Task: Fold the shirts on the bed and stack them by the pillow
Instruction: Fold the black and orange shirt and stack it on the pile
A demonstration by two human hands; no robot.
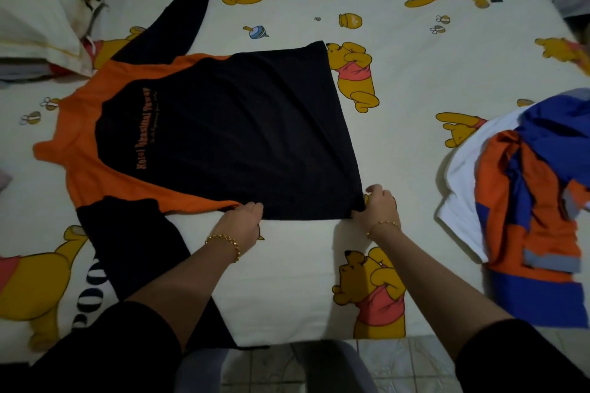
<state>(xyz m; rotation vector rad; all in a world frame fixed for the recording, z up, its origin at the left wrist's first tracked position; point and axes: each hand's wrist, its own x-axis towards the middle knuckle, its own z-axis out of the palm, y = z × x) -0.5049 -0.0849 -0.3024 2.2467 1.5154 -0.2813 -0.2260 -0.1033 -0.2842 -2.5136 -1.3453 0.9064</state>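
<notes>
Shirt: the shirt [230,124], black with orange shoulders and orange lettering, lay spread flat on the bed [287,268], with its collar end to the left and its hem to the right.
Far sleeve: the far sleeve [188,16] ran black and straight, up and away from the shirt's far shoulder.
Near sleeve: the near sleeve [137,249] trailed from the shirt's near shoulder toward the bed's edge.
Left hand: the left hand [244,218] had its fingers curled over the shirt's near edge, gripping the cloth just where orange met black.
Right hand: the right hand [378,206] pinched the shirt's near hem corner (a thin gold chain sat on each wrist).
Pillow: the pillow [35,16] lay beyond the shirt's collar end, just beside the far shoulder.
Under the pillow: there was perhaps some folded cloth at its near edge, but it was too dim to tell.
Pile: the pile [526,201] was a loose heap of blue, orange and white clothes, well apart from the shirt's hem on the right.
Floor: tiled floor [399,367] showed nearer than the shirt, past the bed's edge.
</notes>
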